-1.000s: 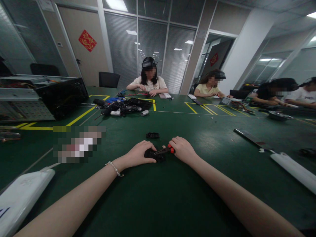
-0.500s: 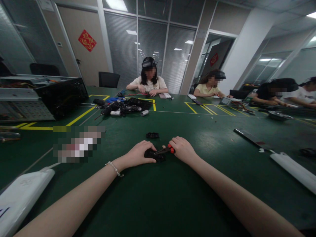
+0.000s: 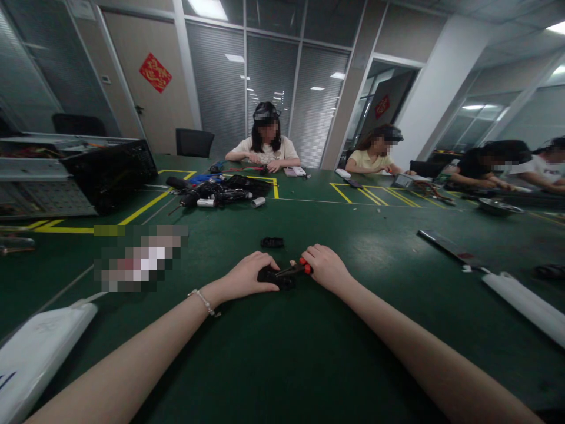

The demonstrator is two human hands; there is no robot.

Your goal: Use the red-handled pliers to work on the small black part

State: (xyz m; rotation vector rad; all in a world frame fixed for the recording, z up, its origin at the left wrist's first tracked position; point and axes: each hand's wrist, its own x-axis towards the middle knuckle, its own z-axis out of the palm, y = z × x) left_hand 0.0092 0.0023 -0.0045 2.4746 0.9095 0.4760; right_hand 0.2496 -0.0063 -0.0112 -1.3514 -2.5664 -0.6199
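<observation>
My left hand (image 3: 251, 272) grips a small black part (image 3: 267, 275) between thumb and fingers, low over the green table (image 3: 282, 353). In my right hand (image 3: 325, 263) is a pair of pliers (image 3: 291, 271) with red handles, held closed round the grips. The pliers point left, and their dark jaws reach the black part; what exactly they bite on is too small to make out. Just beyond my hands lies another small black piece (image 3: 272, 242), apart from both.
A pile of black parts and cables (image 3: 220, 189) lies ahead to the left, near an open computer case (image 3: 79, 176). White power banks (image 3: 48, 347) flank both arms. Across the table sits a person (image 3: 265, 147), with other people farther right. A metal bowl (image 3: 501, 206) stands at right.
</observation>
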